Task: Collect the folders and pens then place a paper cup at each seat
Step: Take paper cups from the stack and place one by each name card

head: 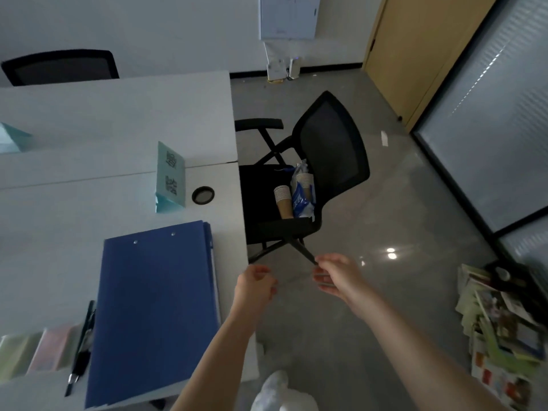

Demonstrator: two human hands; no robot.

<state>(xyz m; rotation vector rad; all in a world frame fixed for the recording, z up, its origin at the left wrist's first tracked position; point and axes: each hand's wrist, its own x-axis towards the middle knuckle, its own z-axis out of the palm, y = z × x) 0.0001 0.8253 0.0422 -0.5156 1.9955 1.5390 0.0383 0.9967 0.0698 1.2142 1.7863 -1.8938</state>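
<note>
A stack of blue folders (157,307) lies on the white table (89,120) near its right edge. Black pens (81,345) lie just left of the stack. On the seat of a black mesh chair (329,149) beside the table, brown paper cups (283,200) stand stacked next to a blue-and-white plastic sleeve of more cups (302,191). My left hand (256,284) and my right hand (335,275) hover over the floor in front of the chair, fingers curled toward each other. A faint, blurred thin thing seems to stretch between them; I cannot make it out.
A teal folded sign (170,176) and a round cable hole (203,195) sit beyond the folders. Pastel sheets (38,351) lie at the table's near left. Another black chair (62,66) stands behind the table. Magazines (504,330) are piled on the floor at right, a wooden door (415,54) beyond.
</note>
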